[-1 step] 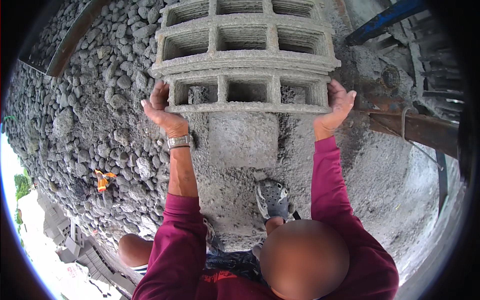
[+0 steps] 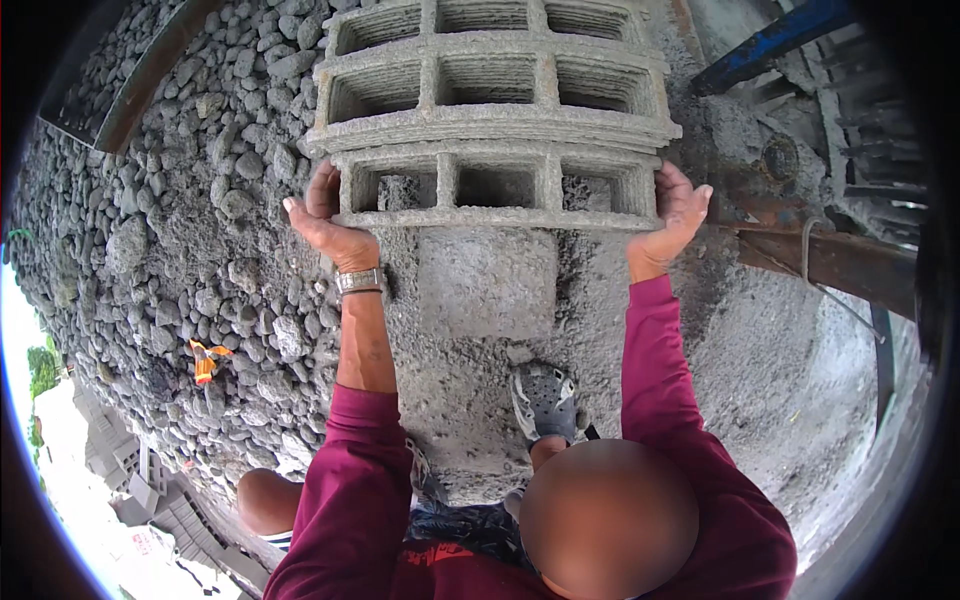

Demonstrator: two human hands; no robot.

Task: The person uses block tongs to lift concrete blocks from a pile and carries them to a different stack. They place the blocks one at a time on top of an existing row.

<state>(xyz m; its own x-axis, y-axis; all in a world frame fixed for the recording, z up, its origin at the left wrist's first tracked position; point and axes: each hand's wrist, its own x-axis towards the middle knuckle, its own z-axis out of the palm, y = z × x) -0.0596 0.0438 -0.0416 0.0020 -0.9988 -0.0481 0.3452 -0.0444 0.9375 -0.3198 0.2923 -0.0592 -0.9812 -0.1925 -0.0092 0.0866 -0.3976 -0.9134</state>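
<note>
The fingers (image 2: 322,187) of the left hand (image 2: 340,240) lie against one end of the nearest hollow concrete block (image 2: 500,217), and those of the right hand (image 2: 675,225) match them at the other, thumbs spread clear; whether they clasp it firmly or merely touch, I cannot tell. The block lies crosswise ahead of the person, close against the stacked blocks (image 2: 485,118). Equal pressure at both ends should keep it level—a twist could chip its thin walls—and fingertips want keeping out of the narrow seam behind. Nearer the body, a flat pale patch (image 2: 487,285) separates block from shoe (image 2: 545,400); toes are best held back there. Gravel (image 2: 235,200) spreads to the left—poor footing, I'd judge, for a sideways step.
</note>
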